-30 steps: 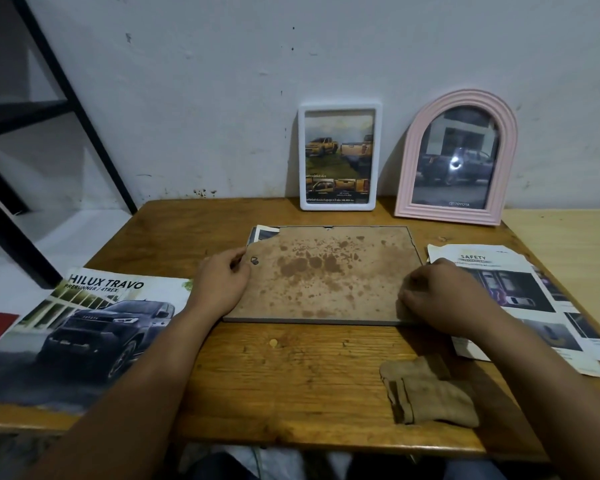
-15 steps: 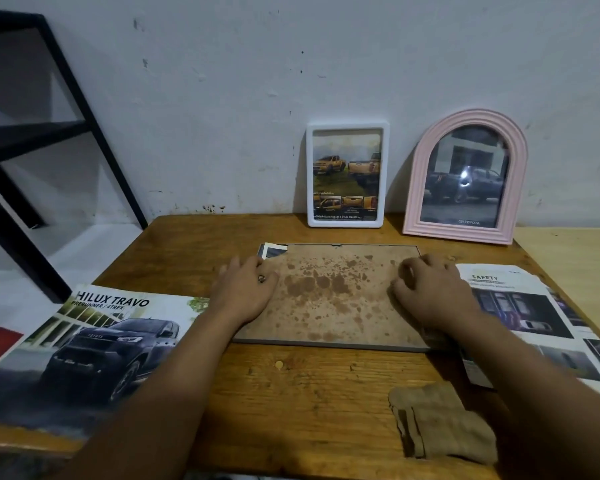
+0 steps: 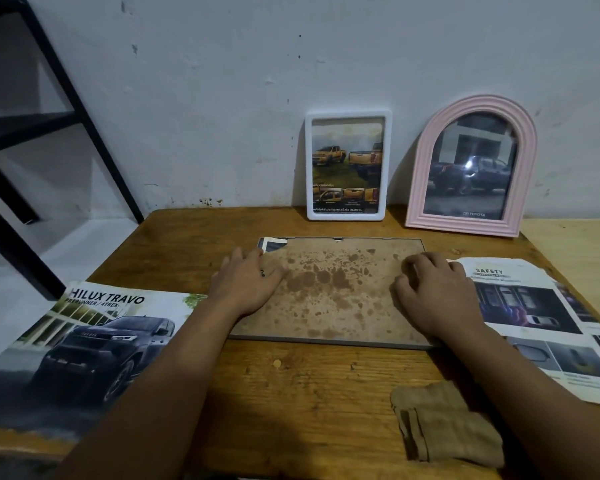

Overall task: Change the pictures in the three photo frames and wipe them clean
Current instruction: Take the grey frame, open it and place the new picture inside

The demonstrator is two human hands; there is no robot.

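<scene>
Head view: three frames, left hand [image 3: 248, 285] flat and right hand [image 3: 437, 294] curled on face-down frame [image 3: 336, 292].

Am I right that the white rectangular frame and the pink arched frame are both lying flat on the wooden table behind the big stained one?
Not quite. The head view shows the white rectangular frame and the pink arched frame standing upright against the wall, not lying flat. They are behind the big stained frame on the wooden table.

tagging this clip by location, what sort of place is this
Probably a plain room at home, not a workshop: a worn wooden table against a scuffed white wall, with a black metal shelf beside it.
</scene>
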